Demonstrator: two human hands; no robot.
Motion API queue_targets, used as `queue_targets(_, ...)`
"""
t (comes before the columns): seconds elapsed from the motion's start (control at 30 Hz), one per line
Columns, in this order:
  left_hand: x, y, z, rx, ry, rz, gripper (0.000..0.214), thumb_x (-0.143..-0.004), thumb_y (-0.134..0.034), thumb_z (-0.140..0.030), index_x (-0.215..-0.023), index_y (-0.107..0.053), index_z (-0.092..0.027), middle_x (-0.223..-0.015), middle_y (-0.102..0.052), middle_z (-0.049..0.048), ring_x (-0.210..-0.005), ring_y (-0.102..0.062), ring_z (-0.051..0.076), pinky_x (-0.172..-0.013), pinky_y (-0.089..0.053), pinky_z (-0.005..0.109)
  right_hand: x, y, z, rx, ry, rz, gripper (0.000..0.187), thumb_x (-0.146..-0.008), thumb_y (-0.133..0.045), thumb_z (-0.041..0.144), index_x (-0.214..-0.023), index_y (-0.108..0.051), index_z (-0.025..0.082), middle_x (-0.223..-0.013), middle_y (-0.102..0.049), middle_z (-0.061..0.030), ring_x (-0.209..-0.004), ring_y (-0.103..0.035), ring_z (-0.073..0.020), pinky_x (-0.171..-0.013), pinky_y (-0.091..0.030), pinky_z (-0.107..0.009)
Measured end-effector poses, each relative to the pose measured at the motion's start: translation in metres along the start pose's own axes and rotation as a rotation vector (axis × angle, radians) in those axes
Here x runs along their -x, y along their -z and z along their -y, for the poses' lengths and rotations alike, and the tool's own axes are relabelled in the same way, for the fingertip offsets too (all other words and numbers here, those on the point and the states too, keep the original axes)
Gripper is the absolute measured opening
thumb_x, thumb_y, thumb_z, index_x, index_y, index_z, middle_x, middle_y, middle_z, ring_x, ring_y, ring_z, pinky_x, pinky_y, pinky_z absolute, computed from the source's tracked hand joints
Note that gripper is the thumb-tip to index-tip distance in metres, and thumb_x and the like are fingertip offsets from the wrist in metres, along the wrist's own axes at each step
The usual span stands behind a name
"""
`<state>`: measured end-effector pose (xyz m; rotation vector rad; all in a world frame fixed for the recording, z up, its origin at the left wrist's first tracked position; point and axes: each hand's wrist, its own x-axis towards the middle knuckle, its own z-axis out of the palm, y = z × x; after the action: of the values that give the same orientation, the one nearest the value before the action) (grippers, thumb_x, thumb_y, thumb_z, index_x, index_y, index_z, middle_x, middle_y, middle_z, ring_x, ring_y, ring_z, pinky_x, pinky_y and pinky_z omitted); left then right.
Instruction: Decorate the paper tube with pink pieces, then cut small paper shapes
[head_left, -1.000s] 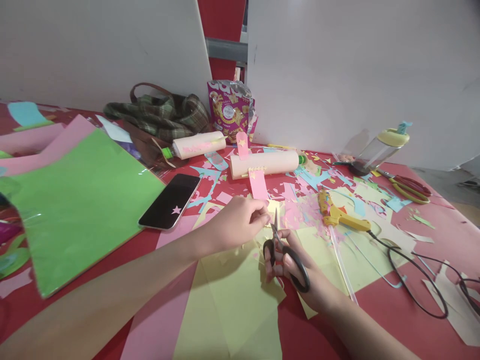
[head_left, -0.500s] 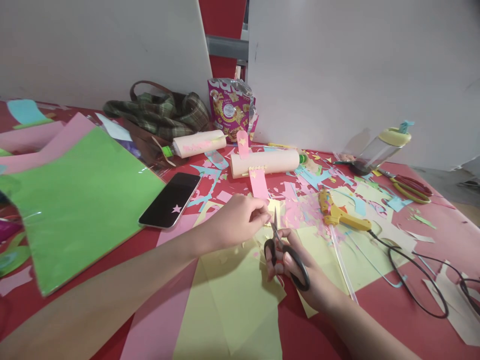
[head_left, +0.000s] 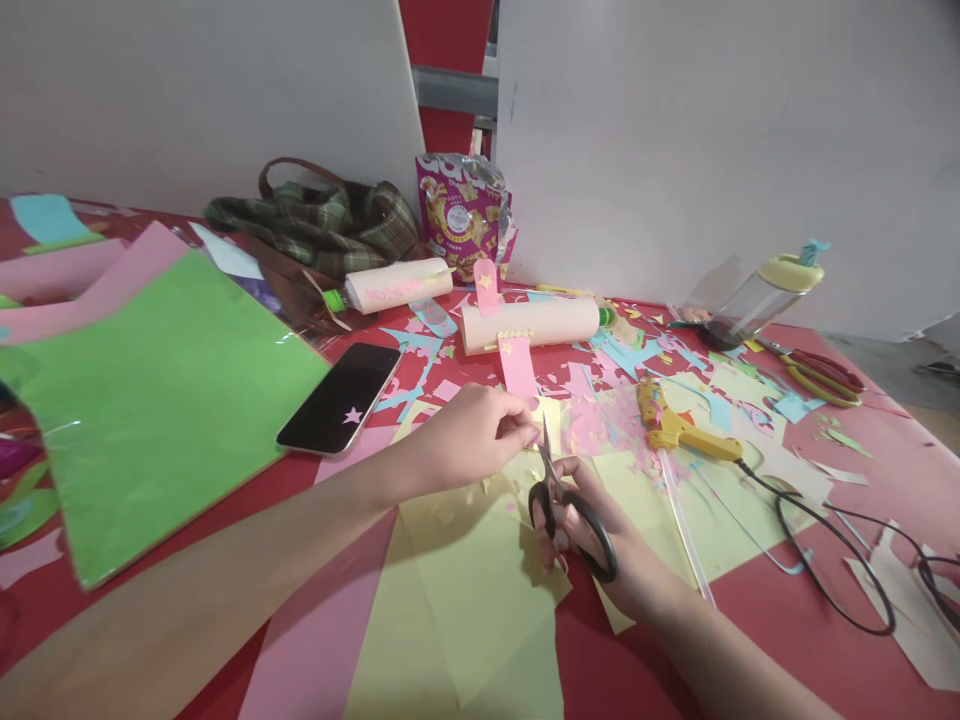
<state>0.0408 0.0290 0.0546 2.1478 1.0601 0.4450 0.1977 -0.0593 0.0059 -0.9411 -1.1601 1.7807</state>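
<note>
My right hand (head_left: 592, 525) grips black-handled scissors (head_left: 550, 470), fingers through the loops and blades pointing away from me. Close to the blade tips, my left hand (head_left: 484, 430) is closed in a pinch. A tiny pale piece of paper seems to be between its fingertips, mostly hidden. Beneath both hands lie yellow paper sheets (head_left: 457, 590) with small cut scraps on them. Just beyond my left hand is a pink paper strip (head_left: 517, 365), attached to a paper-wrapped bottle (head_left: 544, 323) with a green cap.
A black phone (head_left: 341, 395) with a pink star on it and a green sheet (head_left: 165, 400) lie left. On the right are a yellow glue gun (head_left: 694, 437) with its black cord, red-handled scissors (head_left: 821, 372) and a clear bottle (head_left: 757, 300). A snack bag (head_left: 461, 215) stands behind.
The scissors' blades have swung slightly left, toward the left fingertips. My left hand stays pinched in nearly the same spot.
</note>
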Motion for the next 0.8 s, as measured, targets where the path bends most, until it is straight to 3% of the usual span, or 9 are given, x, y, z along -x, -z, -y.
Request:
queue_targets(0.37,-0.0026,0.0017,0.0043,0.01,0.043,0.061,0.028,-0.073,-0.042,-0.034,-0.069,-0.062,-0.014,-0.057,-0.055,-0.0004,-0.049,-0.041,0.008,-0.044,-0.025,0.02,0.0006,0.0005,-0.0001,-0.011,-0.01,0.006,0.027,-0.077,-0.047,0.042,-0.087,-0.031,0.023,-0.056,-0.041,0.0068,-0.046,-0.041,-0.0082,-0.048,-0.036,-0.023)
queue_targets(0.8,-0.0027,-0.0006,0.0074,0.136,0.102,0.111,0.03,-0.071,-0.044,-0.04,-0.066,-0.059,-0.014,-0.051,-0.044,-0.0026,-0.045,-0.034,0.007,-0.041,-0.025,0.019,-0.0007,0.0014,-0.0002,-0.03,-0.014,-0.01,0.032,-0.073,-0.051,0.045,-0.084,-0.031,0.023,-0.071,-0.048,0.0024,-0.047,-0.043,-0.0064,-0.047,-0.036,-0.022)
